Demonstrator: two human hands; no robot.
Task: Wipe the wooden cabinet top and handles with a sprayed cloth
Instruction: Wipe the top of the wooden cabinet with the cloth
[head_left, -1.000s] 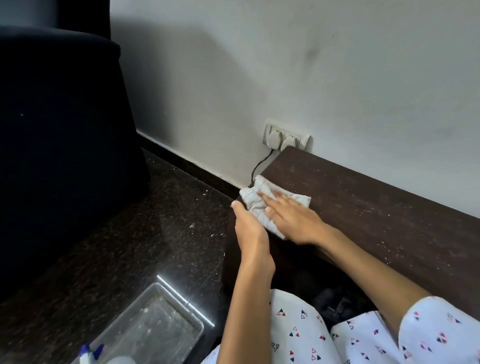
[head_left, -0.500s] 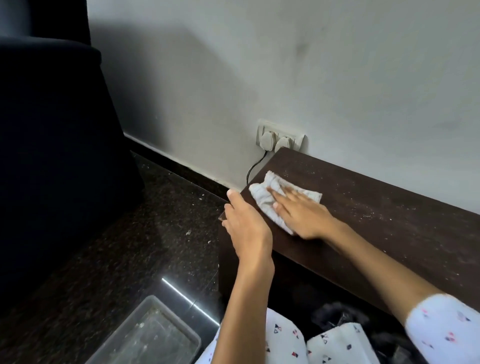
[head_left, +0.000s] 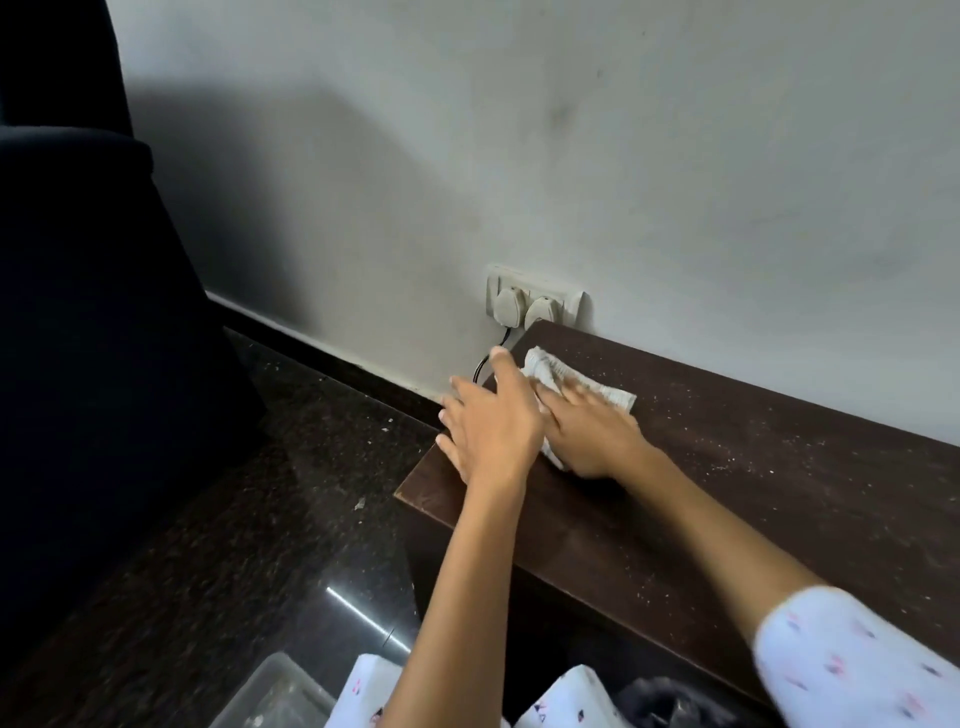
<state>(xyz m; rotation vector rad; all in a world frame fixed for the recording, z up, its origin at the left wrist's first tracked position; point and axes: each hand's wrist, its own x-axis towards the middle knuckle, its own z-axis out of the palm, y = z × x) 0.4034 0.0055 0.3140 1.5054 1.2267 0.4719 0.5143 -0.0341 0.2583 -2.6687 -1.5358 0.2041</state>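
The dark wooden cabinet top (head_left: 727, 483) runs along the wall on the right and is speckled with pale dust. A crumpled white cloth (head_left: 566, 376) lies near its far left corner. My right hand (head_left: 587, 431) presses flat on the cloth, fingers blurred. My left hand (head_left: 488, 421) is spread open at the cabinet's left edge, just left of the cloth and partly over it, holding nothing. No cabinet handles show in this view.
A white wall socket (head_left: 535, 301) with two plugs and a black cord (head_left: 485, 364) sits just behind the cabinet corner. A dark sofa (head_left: 93, 338) fills the left. A clear plastic tub (head_left: 275, 696) stands on the black speckled floor (head_left: 260, 493) at the bottom.
Both hands and the cloth have moved toward the cabinet's far left corner. My left hand has spread open beside the cloth. The spray bottle tip at the bottom has left the view.
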